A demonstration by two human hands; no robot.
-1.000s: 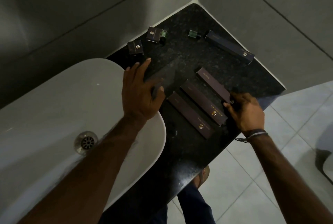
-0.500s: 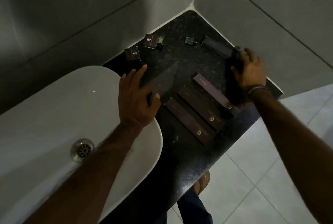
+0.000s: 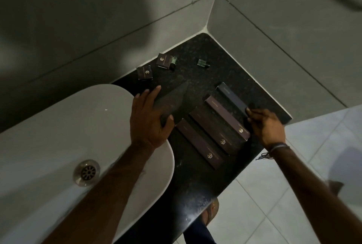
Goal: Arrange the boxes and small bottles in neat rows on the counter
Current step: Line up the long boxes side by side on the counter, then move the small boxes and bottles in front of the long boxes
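- Nearest, at the bottom of the frame, two bare forearms reach up over a white sink (image 3: 58, 126) on the left and a black speckled counter (image 3: 195, 185) in the middle.
- The left hand (image 3: 149, 121) sits at frame centre on the sink's rim, fingers spread and thumb out, gripping a long dark box (image 3: 172, 100) that looks blurred.
- The right hand (image 3: 264, 126), at centre right with a cord bracelet (image 3: 278, 147) on its wrist, has its fingertips closed on the near end of a long navy box (image 3: 232, 98).
- Between the hands, three long brown boxes lie side by side in a slanted row: the first (image 3: 199, 143) lowest, the second (image 3: 211, 130) beside it, the third (image 3: 225, 117) just next to the navy one.
- Farther up, towards the wall, a small square box (image 3: 145, 73) sits near the sink's end, with a second small box (image 3: 164, 61) just right of it.
- A small green bottle (image 3: 174, 61) touches that second box; another green bottle (image 3: 202, 63) lies apart to the right.
- Grey tiled walls (image 3: 98, 18) meet in a corner at upper right.
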